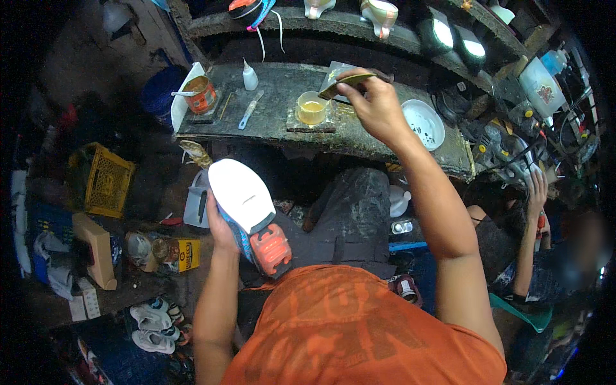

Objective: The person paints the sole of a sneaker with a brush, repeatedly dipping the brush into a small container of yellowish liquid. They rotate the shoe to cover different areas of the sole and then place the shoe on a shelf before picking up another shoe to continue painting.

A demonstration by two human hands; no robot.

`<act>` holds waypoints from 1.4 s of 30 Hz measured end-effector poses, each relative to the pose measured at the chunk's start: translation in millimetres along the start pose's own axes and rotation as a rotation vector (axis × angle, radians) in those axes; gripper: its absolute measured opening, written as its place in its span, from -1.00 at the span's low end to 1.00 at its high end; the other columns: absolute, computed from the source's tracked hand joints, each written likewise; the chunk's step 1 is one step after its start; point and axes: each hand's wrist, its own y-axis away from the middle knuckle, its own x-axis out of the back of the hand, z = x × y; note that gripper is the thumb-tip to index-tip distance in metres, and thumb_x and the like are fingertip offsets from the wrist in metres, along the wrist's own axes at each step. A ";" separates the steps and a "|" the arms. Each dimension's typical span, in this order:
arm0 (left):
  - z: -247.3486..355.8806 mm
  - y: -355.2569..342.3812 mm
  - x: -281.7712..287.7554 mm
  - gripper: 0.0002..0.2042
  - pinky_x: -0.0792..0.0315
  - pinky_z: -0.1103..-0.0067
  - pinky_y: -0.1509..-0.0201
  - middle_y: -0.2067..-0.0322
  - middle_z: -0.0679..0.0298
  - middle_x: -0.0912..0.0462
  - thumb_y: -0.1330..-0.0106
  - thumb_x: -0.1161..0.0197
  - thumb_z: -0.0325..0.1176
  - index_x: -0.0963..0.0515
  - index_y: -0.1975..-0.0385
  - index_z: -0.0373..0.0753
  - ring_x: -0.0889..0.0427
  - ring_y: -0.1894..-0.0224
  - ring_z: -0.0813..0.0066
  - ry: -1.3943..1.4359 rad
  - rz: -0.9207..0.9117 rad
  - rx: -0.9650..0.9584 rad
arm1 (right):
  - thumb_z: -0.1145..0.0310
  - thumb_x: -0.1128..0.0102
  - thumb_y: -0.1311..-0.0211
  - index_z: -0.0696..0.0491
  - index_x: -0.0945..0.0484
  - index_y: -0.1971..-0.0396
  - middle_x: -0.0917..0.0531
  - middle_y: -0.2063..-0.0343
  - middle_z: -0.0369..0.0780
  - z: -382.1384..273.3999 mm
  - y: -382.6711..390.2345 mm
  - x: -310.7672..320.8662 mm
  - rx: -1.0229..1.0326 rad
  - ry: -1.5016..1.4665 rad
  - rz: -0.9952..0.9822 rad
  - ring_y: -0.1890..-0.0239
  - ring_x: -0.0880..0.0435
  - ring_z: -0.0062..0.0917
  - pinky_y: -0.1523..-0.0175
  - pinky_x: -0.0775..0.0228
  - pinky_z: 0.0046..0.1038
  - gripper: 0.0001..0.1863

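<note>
My left hand [222, 226] is wrapped round a shoe [241, 192], held sole up over my lap. The front of its sole is smooth and white; the heel part is orange, with blue on the side. Above the bench, my right hand [371, 101] grips a flat, olive-brown tool [346, 83] whose exact kind I cannot make out. Just left of and below that tool, a clear cup [310, 110] of yellowish liquid stands on a small crusted board [295, 123]. My hands are well apart.
On the bench [269, 83] are an orange can [201, 96], a white squeeze bottle [249, 77], a blue-handled knife [250, 110] and a white bowl [425, 122]. Shoes line the shelf [295, 24] above. A yellow crate [110, 179] stands left. At right, another person's hand [538, 189] works.
</note>
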 end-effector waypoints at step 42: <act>30.9 45.1 -74.6 -0.11 -0.45 0.31 -0.33 -0.19 0.07 -0.50 0.07 -0.62 -0.27 -0.26 -0.30 -0.31 -0.53 -0.23 0.25 -0.981 -0.416 -0.512 | 0.54 -0.40 -0.17 0.23 -0.64 0.13 -0.71 0.19 -0.16 -155.2 89.5 55.3 0.030 -0.819 -0.201 0.17 -0.68 -0.55 0.02 -0.52 -0.51 -0.74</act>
